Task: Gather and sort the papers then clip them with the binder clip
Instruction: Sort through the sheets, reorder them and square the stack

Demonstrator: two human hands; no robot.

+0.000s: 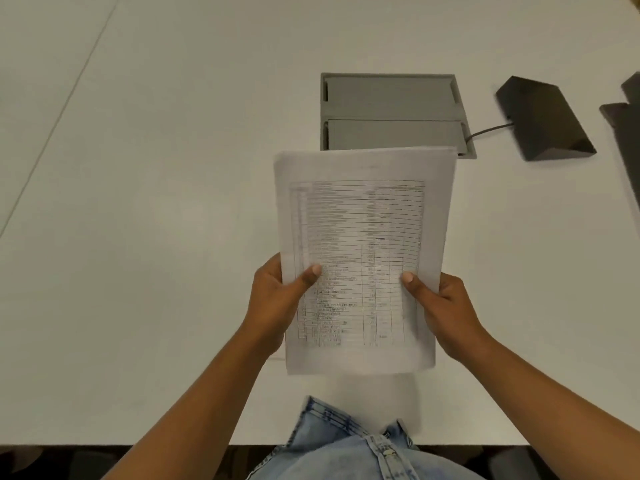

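A stack of white papers (363,220) printed with a table is held up above the white table (156,202), roughly upright and blurred by motion. My left hand (277,299) grips the stack's lower left edge, thumb on the front sheet. My right hand (440,306) grips the lower right edge, thumb on the front too. The sheets' edges look slightly uneven at the top and sides. No binder clip is in view.
A grey recessed cable box (391,112) with two flaps sits in the table behind the papers. A dark wedge-shaped device (543,119) with a cable lies to its right. More dark objects (623,133) sit at the right edge. The table's near edge runs just above my lap.
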